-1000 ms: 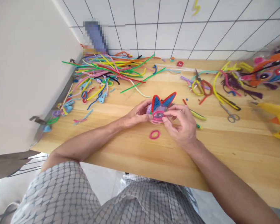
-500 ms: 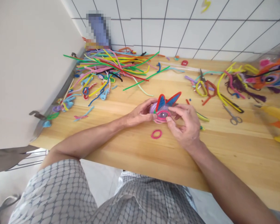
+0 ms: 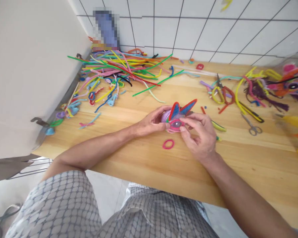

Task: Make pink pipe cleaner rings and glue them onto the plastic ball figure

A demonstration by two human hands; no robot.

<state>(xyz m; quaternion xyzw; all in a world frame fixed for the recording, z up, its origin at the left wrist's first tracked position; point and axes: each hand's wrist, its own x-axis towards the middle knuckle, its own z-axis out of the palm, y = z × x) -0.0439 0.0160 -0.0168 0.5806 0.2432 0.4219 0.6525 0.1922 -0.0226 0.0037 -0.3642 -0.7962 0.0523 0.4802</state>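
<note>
Between my hands is a pipe-cleaner animal head (image 3: 166,116), purple and pink, with two upright blue ears (image 3: 175,111) edged in red. My left hand (image 3: 152,122) is closed round its left side, thumb in front. A pink oval ring (image 3: 176,124) with a grey, shiny eye inside it lies on the front of the head. My right hand (image 3: 199,132) pinches at the right edge of this ring with thumb and forefinger. A second pink ring (image 3: 168,144) lies loose on the wooden table (image 3: 139,155), just below the head.
A heap of coloured pipe cleaners (image 3: 124,66) lies at the back left. To the right are orange-and-yellow scissors (image 3: 222,94), small grey scissors (image 3: 254,130), a yellow glue gun (image 3: 294,127) and a colourful pipe-cleaner figure (image 3: 290,86). A white panel (image 3: 37,66) borders the left side.
The view has shifted slightly, moving everything a little to the right in the picture. Both hands keep nearly the same hold on the head and the ring.
</note>
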